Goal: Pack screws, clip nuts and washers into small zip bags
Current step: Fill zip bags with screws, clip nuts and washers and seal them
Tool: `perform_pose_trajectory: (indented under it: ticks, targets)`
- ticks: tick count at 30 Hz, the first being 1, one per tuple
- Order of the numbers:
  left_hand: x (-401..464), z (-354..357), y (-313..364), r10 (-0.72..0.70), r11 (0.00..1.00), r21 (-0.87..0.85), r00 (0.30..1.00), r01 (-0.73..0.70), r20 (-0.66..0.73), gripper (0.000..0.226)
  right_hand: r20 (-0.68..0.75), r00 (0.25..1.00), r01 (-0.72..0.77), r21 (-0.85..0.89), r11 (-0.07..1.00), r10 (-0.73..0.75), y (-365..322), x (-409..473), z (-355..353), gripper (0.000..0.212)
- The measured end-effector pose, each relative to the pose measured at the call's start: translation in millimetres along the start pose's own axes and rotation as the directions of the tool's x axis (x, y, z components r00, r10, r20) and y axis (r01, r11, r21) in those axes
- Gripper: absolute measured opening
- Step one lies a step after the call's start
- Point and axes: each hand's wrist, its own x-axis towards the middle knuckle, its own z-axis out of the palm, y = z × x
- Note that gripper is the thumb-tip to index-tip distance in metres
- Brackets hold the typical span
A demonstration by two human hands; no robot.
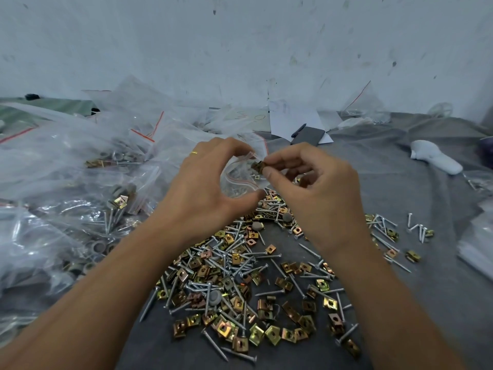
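Note:
My left hand [205,188] holds a small clear zip bag [241,177] with a red strip open between curved forefinger and thumb. My right hand [312,188] pinches a brass clip nut [258,166] at the bag's mouth. Below both hands, a loose pile of yellow clip nuts [272,335], silver screws [213,263] and a few grey washers [214,298] lies on the grey cloth [400,182].
A heap of filled and empty zip bags [80,182] covers the left side. A dark phone [308,136], a pen and papers [293,116] lie at the back. A white object [434,158] rests at the right. A white wall stands behind.

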Motion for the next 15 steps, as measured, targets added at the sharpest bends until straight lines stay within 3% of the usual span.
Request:
perform_pose_trajectory:
  ticks: [4, 9, 11, 15]
  targets:
    - [0, 1, 2, -0.006, 1.000, -0.006, 1.000, 0.006, -0.003, 0.056, -0.054, 0.998, 0.036, -0.127, 0.991, -0.043, -4, -2, 8, 0.014]
    - [-1, -2, -1, -0.036, 0.999, -0.016, 0.999, 0.036, -0.027, 0.048, -0.168, 0.985, -0.036, 0.004, 0.999, 0.036, -1, 4, -5, 0.007]
    - [0, -4, -3, -0.052, 0.998, -0.038, 0.998, 0.050, -0.045, 0.045, -0.097, 0.989, -0.113, -0.011, 0.994, 0.112, 10, 6, -17, 0.003]
    - [1, -6, -4, -0.093, 0.993, -0.083, 0.991, 0.085, -0.093, 0.044, 0.217, 0.945, -0.187, -0.256, 0.948, 0.245, 31, 0, -21, 0.004]
